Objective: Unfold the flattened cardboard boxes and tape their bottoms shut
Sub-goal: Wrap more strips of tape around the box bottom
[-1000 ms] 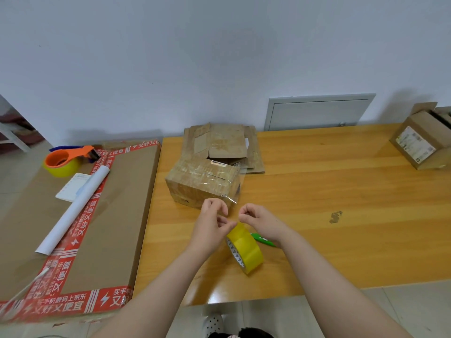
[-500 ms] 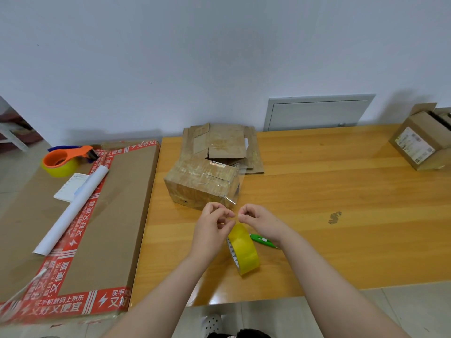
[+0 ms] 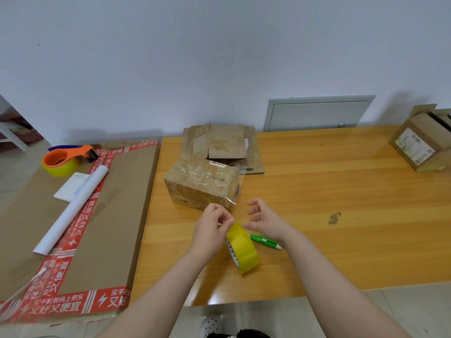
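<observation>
left hand (image 3: 214, 226) pinches the top of the yellow tape roll (image 3: 244, 250); right hand (image 3: 266, 220) is spread, holding nothing. i judge one risk: held at one point, the roll may swing and the tape foul itself. the unfolded box (image 3: 200, 186) sits just beyond on the wooden table (image 3: 329, 191), flattened boxes (image 3: 219, 142) behind it, by a white wall (image 3: 219, 57).

Plain white wall (image 3: 219, 57) ahead of the left hand (image 3: 211, 229) and right hand (image 3: 267, 222) — even light, soft shadows along its base. Grey access panel (image 3: 317, 114) up-right of the right hand. Wooden table (image 3: 361, 240) beneath both. Pale floor tiles (image 3: 14, 174) far left — white furniture leg (image 3: 12, 139) there.
</observation>
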